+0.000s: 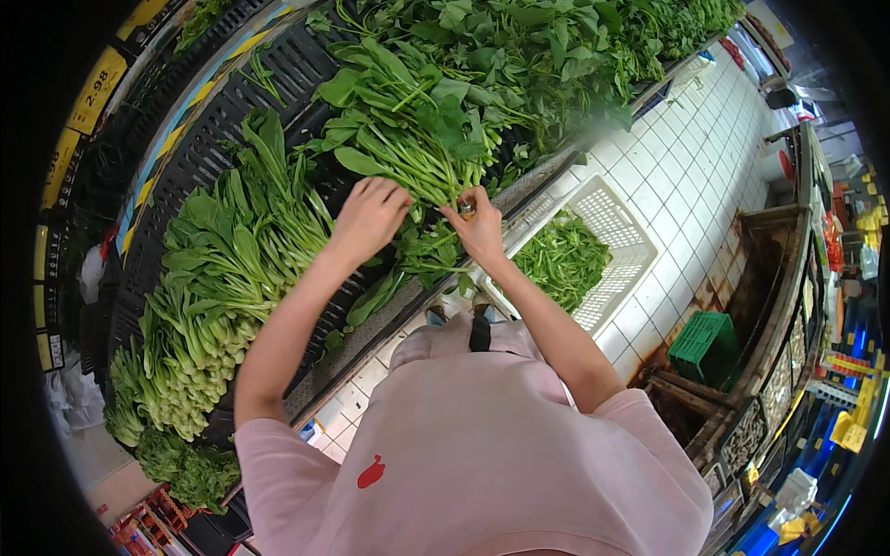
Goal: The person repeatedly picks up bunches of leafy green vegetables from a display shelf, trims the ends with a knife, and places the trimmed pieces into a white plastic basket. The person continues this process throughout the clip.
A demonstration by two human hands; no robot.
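Observation:
My left hand [373, 212] is over the leafy greens at the centre of the display, its fingers bent down at the edge of the stems; whether it grips any is hidden. My right hand [477, 221] has its thumb and fingers round a small object with a metallic and yellow part [467, 208], too small to name, right by the stem ends. Long-stemmed leafy greens [417, 149] fan out above both hands. Left of them, a dense row of leafy greens with pale stems [243, 257] lies on the black slatted display rack [201, 160]. Loose leaves [431, 250] lie below the hands.
A white perforated plastic basket [629, 240] holding green leaves [567, 260] stands on the tiled floor beside the metal display edge [348, 365]. Darker leafy greens [528, 55] are heaped farther along. A green plastic crate [702, 347] sits at the right.

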